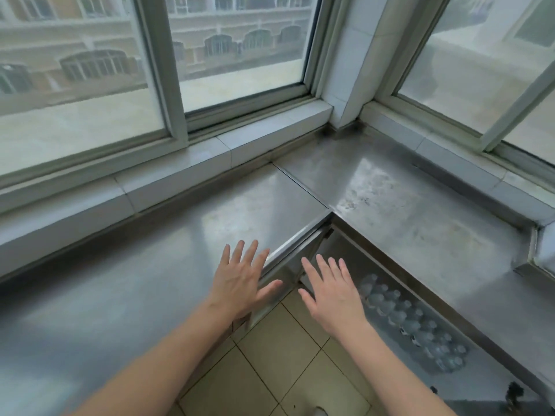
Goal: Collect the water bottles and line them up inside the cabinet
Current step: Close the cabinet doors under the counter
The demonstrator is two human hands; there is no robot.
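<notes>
No text, label, brand, number or sign can be read anywhere; the bottles [411, 322] at 4 o'clock are blurred.

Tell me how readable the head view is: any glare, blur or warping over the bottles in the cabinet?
Head view: daylight glares off the steel counter; the bottles in the cabinet look soft and hazy, rows visible, labels unreadable; wide-angle bending of the window frames; both hands fairly sharp.

hands [243, 280] — 2 | windows [90, 70] — 2 | bottles [411, 322] — many, uncountable
</notes>
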